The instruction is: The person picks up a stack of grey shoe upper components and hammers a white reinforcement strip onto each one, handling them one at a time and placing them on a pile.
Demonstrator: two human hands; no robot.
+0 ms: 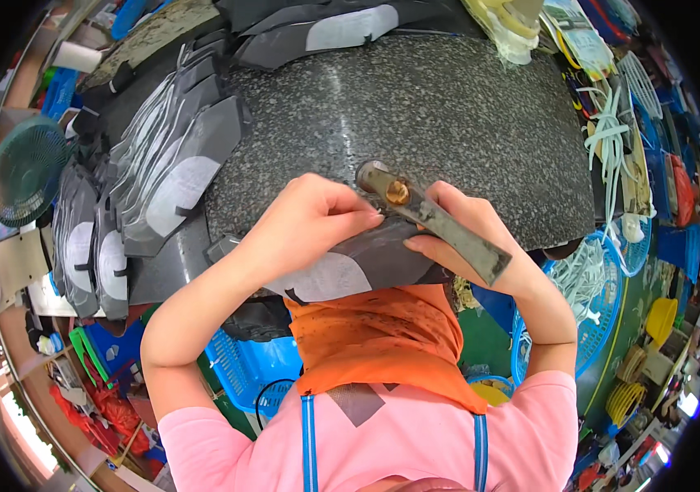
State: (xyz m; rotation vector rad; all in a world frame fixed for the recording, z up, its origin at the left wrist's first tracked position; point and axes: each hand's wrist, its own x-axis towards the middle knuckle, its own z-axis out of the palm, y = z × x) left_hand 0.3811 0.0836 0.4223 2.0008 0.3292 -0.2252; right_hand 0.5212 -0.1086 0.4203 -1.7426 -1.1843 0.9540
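In my right hand (475, 225) is a hammer (456, 234); its long metal head lies slanted across the fingers, and the wooden handle's end shows in the eye. The fingers are closed beneath the head, which hides most of the handle. My left hand (311, 223) is closed in a pinch, thumb against forefinger, at the upper edge of a dark grey flat piece with a pale rounded patch (334, 279). That piece lies at the table's near edge, in front of the orange apron (379, 340). Whatever sits between the left fingertips is too small to make out.
Stacked dark pieces with pale patches (182, 193) cover the table's left side, with more (350, 29) along the far edge. The speckled stone tabletop (415, 107) spreads beyond my hands. White cords (608, 131) hang at the right, above a blue basket (612, 303). A green fan (29, 170) stands left.
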